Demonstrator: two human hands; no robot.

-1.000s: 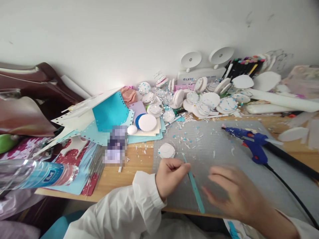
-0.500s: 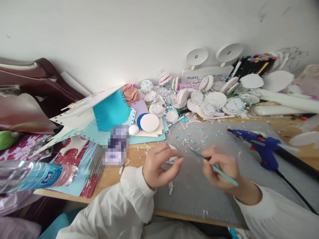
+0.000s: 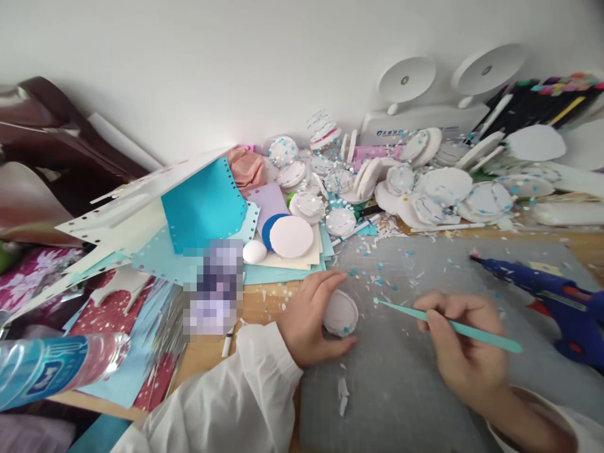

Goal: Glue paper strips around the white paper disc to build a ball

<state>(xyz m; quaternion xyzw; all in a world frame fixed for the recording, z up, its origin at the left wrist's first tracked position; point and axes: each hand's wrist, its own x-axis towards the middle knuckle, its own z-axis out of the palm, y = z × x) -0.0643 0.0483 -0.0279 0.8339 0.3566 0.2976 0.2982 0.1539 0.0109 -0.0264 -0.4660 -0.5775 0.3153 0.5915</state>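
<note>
My left hand (image 3: 311,321) curls round a small white foam disc (image 3: 340,313) speckled with blue, holding it on the grey cutting mat (image 3: 415,390). My right hand (image 3: 465,352) pinches a thin teal paper strip (image 3: 453,324) that points left, its tip a short way from the disc. Both sleeves are white.
A blue glue gun (image 3: 552,292) lies on the mat at the right. Several white foam discs (image 3: 425,189) pile at the back, with markers (image 3: 542,100) behind. Teal and white card sheets (image 3: 202,207) stack on the left; a plastic bottle (image 3: 51,368) lies at the lower left. Paper scraps litter the mat.
The right hand took the teal strip from the left hand and lifted it. The left hand reached forward and closed on the foam disc. The camera moved closer.
</note>
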